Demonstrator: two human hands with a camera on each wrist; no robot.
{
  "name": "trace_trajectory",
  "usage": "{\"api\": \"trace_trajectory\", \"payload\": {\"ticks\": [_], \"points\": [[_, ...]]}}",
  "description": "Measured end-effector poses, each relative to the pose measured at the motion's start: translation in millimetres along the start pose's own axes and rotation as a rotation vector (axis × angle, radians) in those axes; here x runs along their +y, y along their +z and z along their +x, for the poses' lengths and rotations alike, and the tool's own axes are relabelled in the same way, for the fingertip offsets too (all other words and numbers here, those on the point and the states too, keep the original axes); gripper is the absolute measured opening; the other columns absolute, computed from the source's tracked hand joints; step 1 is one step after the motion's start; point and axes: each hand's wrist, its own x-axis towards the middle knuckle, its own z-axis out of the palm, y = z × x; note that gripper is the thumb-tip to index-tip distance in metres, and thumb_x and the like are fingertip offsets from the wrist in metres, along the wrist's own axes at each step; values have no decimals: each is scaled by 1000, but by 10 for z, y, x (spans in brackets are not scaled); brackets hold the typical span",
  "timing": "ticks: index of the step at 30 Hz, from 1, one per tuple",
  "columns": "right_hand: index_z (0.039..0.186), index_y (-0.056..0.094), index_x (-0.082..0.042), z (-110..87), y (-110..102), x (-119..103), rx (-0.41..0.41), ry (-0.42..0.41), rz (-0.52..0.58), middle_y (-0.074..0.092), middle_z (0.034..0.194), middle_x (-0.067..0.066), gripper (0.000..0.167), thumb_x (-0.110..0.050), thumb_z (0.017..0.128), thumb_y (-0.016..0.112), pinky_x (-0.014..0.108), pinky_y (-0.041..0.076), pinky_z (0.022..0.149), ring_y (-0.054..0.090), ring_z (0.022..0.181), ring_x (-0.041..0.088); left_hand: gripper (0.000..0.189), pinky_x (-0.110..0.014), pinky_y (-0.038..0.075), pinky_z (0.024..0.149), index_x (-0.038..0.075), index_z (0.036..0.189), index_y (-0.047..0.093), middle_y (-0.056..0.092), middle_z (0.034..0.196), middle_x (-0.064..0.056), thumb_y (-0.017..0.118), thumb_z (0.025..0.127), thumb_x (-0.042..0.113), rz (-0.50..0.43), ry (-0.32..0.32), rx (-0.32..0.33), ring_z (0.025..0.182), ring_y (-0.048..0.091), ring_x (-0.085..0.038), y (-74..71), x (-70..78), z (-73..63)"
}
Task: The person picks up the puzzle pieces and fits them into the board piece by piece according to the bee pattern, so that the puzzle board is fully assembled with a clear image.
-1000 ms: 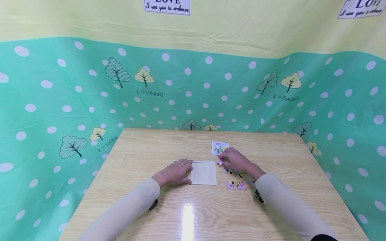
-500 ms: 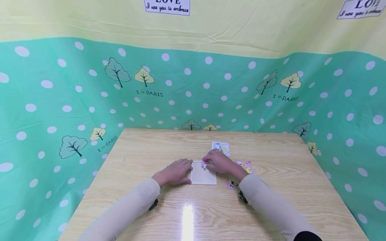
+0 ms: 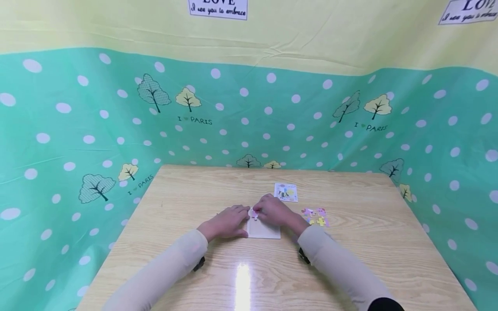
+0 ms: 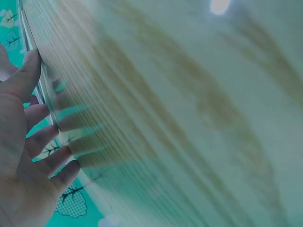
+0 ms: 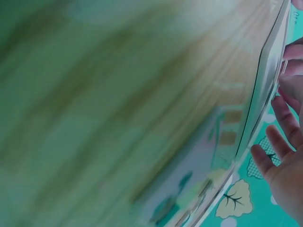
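A shallow white square tray point(image 3: 264, 233) lies on the table in the head view. My left hand point(image 3: 228, 222) rests along its left edge, fingers spread; the thumb touches the edge in the left wrist view. Over the tray's upper left corner, my right hand point(image 3: 273, 211) pinches a small pink jigsaw puzzle piece point(image 3: 254, 214) between thumb and index finger. Whether the piece touches the tray bottom I cannot tell. The right hand's other fingers point(image 5: 279, 142) hang loosely in the right wrist view, where the pinched piece is hidden.
Several loose pink and yellow puzzle pieces point(image 3: 320, 220) lie right of the tray, partly covered by the right forearm. A square card with a printed picture point(image 3: 285, 192) lies behind the tray. A patterned cloth point(image 3: 268, 116) hangs around the wooden table point(image 3: 194, 194).
My right hand has carried the puzzle piece leftward from beside the tray to its upper left corner. The left hand has stayed at the tray's left edge.
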Motion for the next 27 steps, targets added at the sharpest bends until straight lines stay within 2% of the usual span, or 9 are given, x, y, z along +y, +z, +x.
{"api": "trace_trajectory", "payload": {"ticks": [13,20,27], "points": [[118,76,-21,40,15,-58,1,37,-64,72,115,-1,24,-23,95,69,42,49,108,60,118,21,65,-51,39,121,10,136,59,45,158,-14,67,91,57,19,4,-7,146,43,-37,1,-5,10],[118,75,-22,41,9,-59,-5,24,-80,72,117,-1,24,-25,95,68,42,49,109,60,120,21,65,-52,39,121,10,135,59,45,158,-15,68,91,57,8,3,-3,146,42,-37,1,-5,11],[116,76,-20,46,6,-64,-10,8,-69,72,114,0,23,-25,96,68,40,51,105,61,113,20,65,-51,40,120,11,135,59,46,157,-14,68,90,58,20,12,6,145,43,-36,25,-23,17]]}}
